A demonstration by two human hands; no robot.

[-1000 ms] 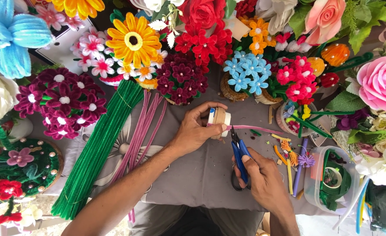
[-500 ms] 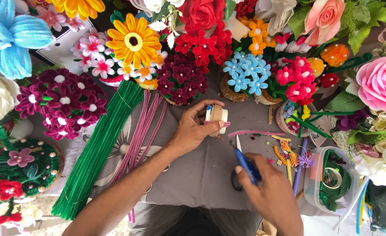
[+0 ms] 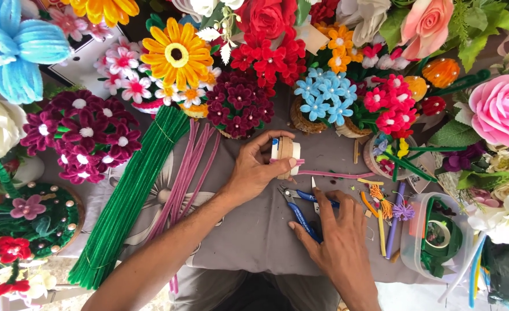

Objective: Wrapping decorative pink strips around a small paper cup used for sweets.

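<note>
A view from above looks down at a grey cloth-covered table (image 3: 249,230) crowded with handmade pipe-cleaner flowers. Two bare hands work near the middle.

The left hand (image 3: 254,170) is curled around a small wooden block (image 3: 285,152), pinching it between thumb and fingers. A pink pipe cleaner (image 3: 335,173) is wrapped on the block and trails away to the right across the cloth.

The right hand (image 3: 338,239) lies palm down just near of the block, fingers spread and resting on blue-handled pliers (image 3: 302,210). The pliers lie flat on the cloth, their jaws pointing toward the left hand. Whether the fingers actually grip the handles cannot be told.

To the left, a thick bundle of green pipe cleaners (image 3: 127,198) runs diagonally from the near left toward the far middle. Beside it, on its right, lies a thinner bundle of pink pipe cleaners (image 3: 188,167).

Along the far edge stand finished bouquets: a yellow daisy-like flower (image 3: 176,55), a cluster of dark maroon flowers (image 3: 240,103), red flowers (image 3: 266,55), and small light blue flowers (image 3: 326,95) in a woven basket. A large pink rose (image 3: 502,109) sits at the far right.

At the near right, a clear plastic container (image 3: 433,242) holds a roll of green tape. Short orange, yellow and purple scraps lie between it and the right hand.
</note>
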